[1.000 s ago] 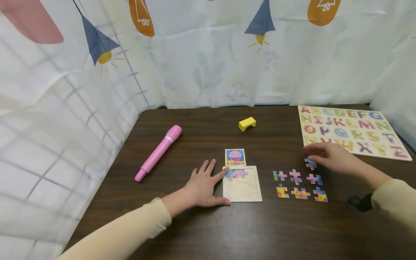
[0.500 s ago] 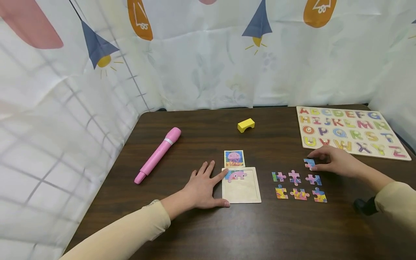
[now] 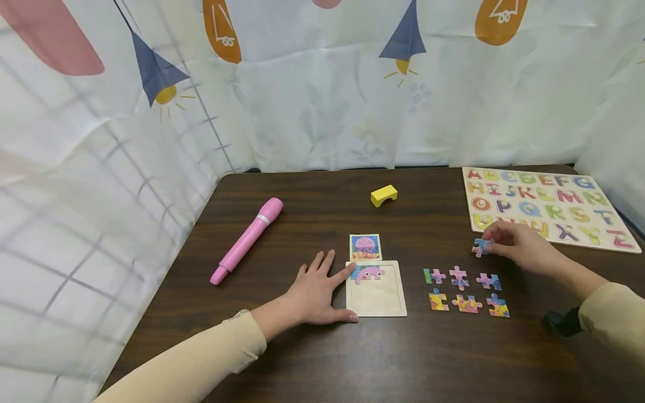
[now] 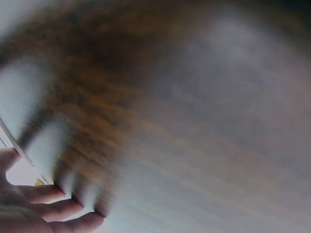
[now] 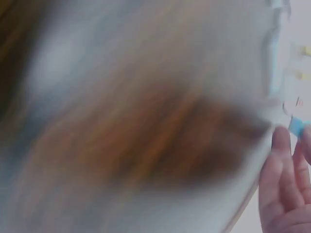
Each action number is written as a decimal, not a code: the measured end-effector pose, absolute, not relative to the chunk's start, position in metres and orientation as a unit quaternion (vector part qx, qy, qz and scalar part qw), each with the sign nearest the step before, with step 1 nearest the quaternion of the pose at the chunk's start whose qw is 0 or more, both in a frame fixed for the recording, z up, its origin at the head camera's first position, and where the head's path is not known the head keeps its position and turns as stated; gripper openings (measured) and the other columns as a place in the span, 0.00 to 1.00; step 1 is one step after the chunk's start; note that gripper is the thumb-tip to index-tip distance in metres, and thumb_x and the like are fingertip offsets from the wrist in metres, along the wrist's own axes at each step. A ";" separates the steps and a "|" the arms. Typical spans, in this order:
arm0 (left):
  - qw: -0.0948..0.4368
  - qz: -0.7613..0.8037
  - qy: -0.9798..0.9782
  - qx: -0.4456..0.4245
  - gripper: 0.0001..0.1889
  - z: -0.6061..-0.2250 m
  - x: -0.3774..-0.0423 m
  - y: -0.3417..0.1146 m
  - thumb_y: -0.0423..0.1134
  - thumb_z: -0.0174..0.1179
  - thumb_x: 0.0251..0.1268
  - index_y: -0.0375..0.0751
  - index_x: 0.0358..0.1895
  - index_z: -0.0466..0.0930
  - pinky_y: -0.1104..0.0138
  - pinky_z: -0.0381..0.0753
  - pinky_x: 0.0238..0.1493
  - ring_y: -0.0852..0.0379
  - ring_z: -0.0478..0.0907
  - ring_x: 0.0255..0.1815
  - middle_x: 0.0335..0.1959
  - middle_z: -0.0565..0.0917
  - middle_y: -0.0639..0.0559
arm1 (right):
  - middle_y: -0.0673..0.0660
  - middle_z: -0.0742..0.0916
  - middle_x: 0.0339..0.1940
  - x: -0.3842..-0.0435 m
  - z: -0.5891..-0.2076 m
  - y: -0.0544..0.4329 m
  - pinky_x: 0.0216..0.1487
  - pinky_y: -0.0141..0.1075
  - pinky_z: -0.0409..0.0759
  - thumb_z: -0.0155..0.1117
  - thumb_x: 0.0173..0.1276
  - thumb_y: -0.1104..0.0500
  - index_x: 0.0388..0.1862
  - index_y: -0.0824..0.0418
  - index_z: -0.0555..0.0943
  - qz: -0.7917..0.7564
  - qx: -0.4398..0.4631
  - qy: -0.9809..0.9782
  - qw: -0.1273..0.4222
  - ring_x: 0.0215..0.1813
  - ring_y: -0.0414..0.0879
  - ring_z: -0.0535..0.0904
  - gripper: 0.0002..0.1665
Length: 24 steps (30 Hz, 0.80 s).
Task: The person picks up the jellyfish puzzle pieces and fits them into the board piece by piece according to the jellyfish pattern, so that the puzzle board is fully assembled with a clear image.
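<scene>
In the head view my right hand (image 3: 521,246) pinches a blue and pink jigsaw piece (image 3: 481,247) between thumb and fingers, just above the other pieces. The right wrist view shows a bit of its blue face at the fingertips. My left hand (image 3: 317,291) lies spread, forefinger and thumb on the left edge of a square wooden puzzle tray (image 3: 378,299). Joined pink and blue pieces (image 3: 367,272) fill the tray's top left. Touching the tray's far side is a small jellyfish picture card (image 3: 365,247). Several loose jigsaw pieces (image 3: 459,277) lie in two rows right of the tray.
A wooden alphabet board (image 3: 549,204) occupies the far right corner, right behind my right hand. A yellow arch block (image 3: 384,195) stands toward the back. To the left lies a pink microphone-shaped toy (image 3: 247,240). Patterned curtains (image 3: 322,101) border the dark table (image 3: 312,364).
My right hand has closed thumb and fingers on the top loose jigsaw piece and lifted it, turning it slightly. My left hand stays on the tray's edge.
</scene>
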State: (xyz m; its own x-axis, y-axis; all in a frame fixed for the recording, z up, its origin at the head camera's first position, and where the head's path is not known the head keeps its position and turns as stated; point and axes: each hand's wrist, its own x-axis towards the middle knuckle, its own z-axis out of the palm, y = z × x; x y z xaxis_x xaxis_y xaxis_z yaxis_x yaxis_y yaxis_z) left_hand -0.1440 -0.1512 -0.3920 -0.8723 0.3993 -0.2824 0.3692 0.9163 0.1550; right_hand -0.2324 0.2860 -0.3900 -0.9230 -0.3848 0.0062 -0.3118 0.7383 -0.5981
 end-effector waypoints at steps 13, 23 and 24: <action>0.157 0.045 0.966 0.200 0.53 -0.391 -0.144 -0.151 0.80 0.58 0.55 0.65 0.83 0.52 0.34 0.61 0.73 0.34 0.47 0.84 0.85 0.50 0.38 | 0.63 0.85 0.44 -0.215 -0.371 0.193 0.44 0.35 0.87 0.60 0.76 0.66 0.60 0.75 0.76 -0.464 -0.179 0.849 0.177 0.40 0.42 0.87 0.18; 0.157 0.044 0.967 0.197 0.53 -0.392 -0.144 -0.151 0.80 0.58 0.55 0.66 0.83 0.52 0.34 0.61 0.73 0.34 0.47 0.84 0.85 0.50 0.38 | 0.59 0.85 0.41 -0.208 -0.378 0.139 0.39 0.31 0.81 0.71 0.66 0.66 0.55 0.71 0.81 -0.424 -0.188 0.865 0.191 0.40 0.46 0.80 0.20; 0.157 0.043 0.967 0.197 0.53 -0.392 -0.144 -0.151 0.80 0.58 0.55 0.66 0.83 0.52 0.34 0.61 0.73 0.34 0.47 0.84 0.85 0.50 0.38 | 0.59 0.85 0.40 -0.207 -0.380 0.136 0.39 0.32 0.81 0.71 0.66 0.66 0.54 0.70 0.81 -0.422 -0.188 0.866 0.192 0.40 0.46 0.80 0.19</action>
State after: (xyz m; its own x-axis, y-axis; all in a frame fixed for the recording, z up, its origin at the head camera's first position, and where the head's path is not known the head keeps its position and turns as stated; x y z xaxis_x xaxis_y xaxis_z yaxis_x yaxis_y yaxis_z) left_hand -0.1438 -0.1511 -0.3917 -0.8728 0.3945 -0.2874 0.3672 0.9186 0.1458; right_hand -0.2074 0.1362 -0.3796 -0.8556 -0.4876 -0.1740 -0.1632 0.5730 -0.8031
